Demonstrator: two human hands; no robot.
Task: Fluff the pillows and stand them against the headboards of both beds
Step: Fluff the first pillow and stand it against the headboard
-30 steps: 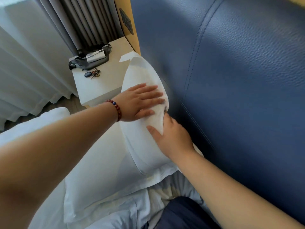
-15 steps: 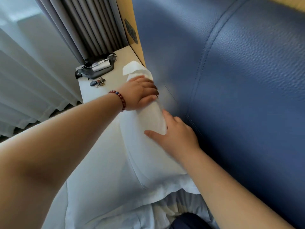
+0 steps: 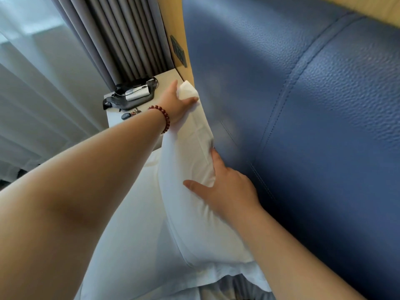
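A white pillow [image 3: 190, 213] stands on edge on the bed, its top leaning against the blue padded headboard [image 3: 303, 126]. My left hand [image 3: 177, 102], with a red bead bracelet on the wrist, grips the pillow's far top corner, thumb behind the flap and fingers curled over it. My right hand [image 3: 225, 189] lies on the pillow's upper edge right next to the headboard, thumb spread across the front face, fingers tucked behind the edge.
A pale bedside table [image 3: 164, 81] stands beyond the pillow, carrying a black pouch [image 3: 132, 96] and keys [image 3: 129, 114]. Grey curtains [image 3: 121, 35] and a sheer white curtain [image 3: 39, 83] hang at the left. A switch panel [image 3: 178, 50] sits on the wooden wall strip.
My left hand slid along the pillow's top from its middle to the far corner and closed on it. The right hand stayed on the near edge. The pillow stands closer to the headboard.
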